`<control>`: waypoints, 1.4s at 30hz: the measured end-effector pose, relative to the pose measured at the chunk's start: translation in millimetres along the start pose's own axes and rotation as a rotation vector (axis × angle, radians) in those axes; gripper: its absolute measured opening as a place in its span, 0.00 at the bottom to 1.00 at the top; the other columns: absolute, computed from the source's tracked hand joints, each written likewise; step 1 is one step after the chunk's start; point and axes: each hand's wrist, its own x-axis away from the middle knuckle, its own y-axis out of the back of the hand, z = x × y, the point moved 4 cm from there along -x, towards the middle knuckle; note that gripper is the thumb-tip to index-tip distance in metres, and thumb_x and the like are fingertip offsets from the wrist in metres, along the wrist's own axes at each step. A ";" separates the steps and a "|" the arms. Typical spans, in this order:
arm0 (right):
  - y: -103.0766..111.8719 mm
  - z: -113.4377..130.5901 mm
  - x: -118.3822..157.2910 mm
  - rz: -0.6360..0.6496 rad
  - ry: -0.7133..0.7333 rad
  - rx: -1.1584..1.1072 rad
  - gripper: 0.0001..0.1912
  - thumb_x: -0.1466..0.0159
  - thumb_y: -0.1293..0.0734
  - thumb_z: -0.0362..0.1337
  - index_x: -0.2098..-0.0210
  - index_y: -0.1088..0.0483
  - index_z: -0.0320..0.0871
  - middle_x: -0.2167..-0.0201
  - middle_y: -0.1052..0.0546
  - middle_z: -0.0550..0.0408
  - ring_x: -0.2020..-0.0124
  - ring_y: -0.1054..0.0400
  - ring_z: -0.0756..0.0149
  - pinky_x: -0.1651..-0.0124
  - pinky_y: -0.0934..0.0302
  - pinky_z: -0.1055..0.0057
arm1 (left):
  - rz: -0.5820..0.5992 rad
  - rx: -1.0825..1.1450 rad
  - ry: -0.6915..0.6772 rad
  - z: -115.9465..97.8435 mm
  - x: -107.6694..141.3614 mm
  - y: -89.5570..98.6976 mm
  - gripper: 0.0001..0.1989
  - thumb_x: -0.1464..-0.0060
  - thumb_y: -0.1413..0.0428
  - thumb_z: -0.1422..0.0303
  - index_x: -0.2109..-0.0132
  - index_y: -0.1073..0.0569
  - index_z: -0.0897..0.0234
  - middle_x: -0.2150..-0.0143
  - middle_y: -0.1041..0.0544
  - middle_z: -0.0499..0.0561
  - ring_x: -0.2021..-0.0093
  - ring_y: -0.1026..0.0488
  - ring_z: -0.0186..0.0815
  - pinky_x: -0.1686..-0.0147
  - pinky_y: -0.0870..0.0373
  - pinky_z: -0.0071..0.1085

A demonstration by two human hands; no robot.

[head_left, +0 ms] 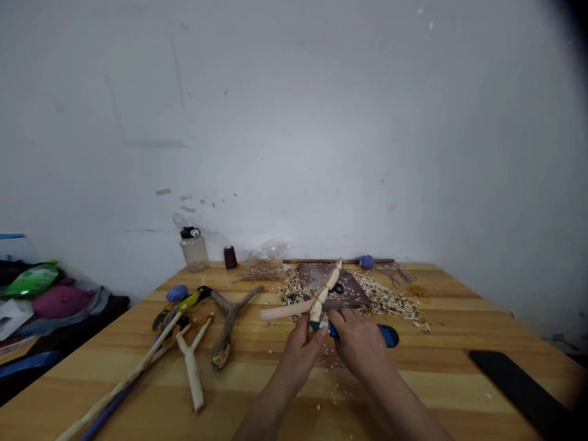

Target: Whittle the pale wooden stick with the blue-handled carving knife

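A peeled, pale forked branch (327,286) is in my left hand (301,348), its fingers closed round the lower end. One arm of the branch points up and away, with notched, carved bumps along it; the other arm (285,310) sticks out to the left. My right hand (358,340) is wrapped round a knife with a blue and black handle (389,335), whose butt shows past the right side of the hand. The knife's front lies against the branch's base by my left thumb. Its cutting edge is too small to make out.
Wood shavings (390,300) surround a dark sheet (358,291) behind my hands. Left lie a bark-covered forked branch (229,318), a smaller peeled fork (193,367) and long sticks (114,392). A bottle (194,251) stands by the wall. At right is a black flat object (514,386).
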 end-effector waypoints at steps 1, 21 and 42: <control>-0.8 0.7 -0.1 -0.004 -0.002 0.007 0.08 0.42 0.40 0.30 0.64 0.34 0.45 0.68 0.29 0.53 0.66 0.37 0.64 0.66 0.53 0.69 | -0.033 -0.054 -0.040 -1.7 -0.3 1.5 0.20 0.56 0.43 0.59 0.56 0.33 0.64 0.80 0.35 0.42 0.77 0.38 0.30 0.77 0.44 0.23; 0.1 6.0 -1.2 -0.007 -0.051 0.062 0.05 0.41 0.39 0.31 0.66 0.35 0.45 0.71 0.29 0.53 0.69 0.34 0.65 0.69 0.53 0.70 | -0.195 -0.485 -0.223 -15.9 6.2 1.3 0.10 0.50 0.48 0.63 0.61 0.33 0.62 0.68 0.26 0.52 0.67 0.31 0.40 0.68 0.43 0.28; -3.8 -3.6 -3.7 -0.079 0.027 0.081 0.11 0.40 0.41 0.31 0.59 0.34 0.45 0.69 0.29 0.52 0.66 0.37 0.63 0.64 0.52 0.69 | -0.120 -0.356 -0.234 -4.1 0.3 -0.6 0.11 0.52 0.47 0.61 0.64 0.28 0.64 0.68 0.26 0.51 0.66 0.33 0.39 0.65 0.42 0.27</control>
